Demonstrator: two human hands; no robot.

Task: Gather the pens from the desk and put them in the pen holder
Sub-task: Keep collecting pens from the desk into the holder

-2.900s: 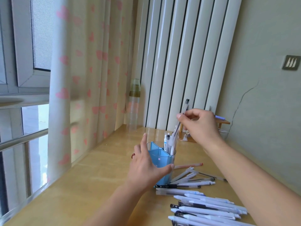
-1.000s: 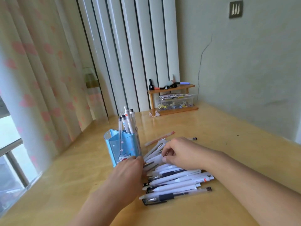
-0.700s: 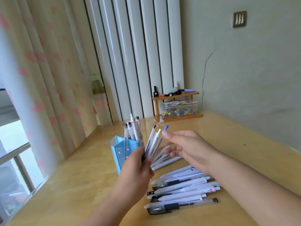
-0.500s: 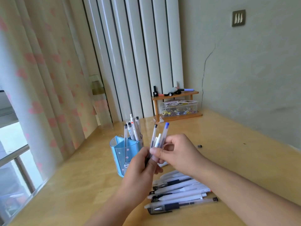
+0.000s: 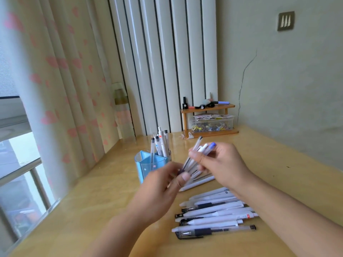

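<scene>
I think this is a room in a home. On the left, a curtain (image 5: 55,75) with pink hearts hangs by a window (image 5: 16,173). White blinds (image 5: 167,62) hang at the far side. The wooden counter (image 5: 92,210) has a small wooden shelf (image 5: 207,108) far back, with a clear box (image 5: 211,123) of little clips. The wall (image 5: 287,89) on the right has a crack.

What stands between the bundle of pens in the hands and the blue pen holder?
Nothing visible. The pen bundle, held by the right hand and left hand, is just right of the blue pen holder, whose front compartments are open.
</scene>
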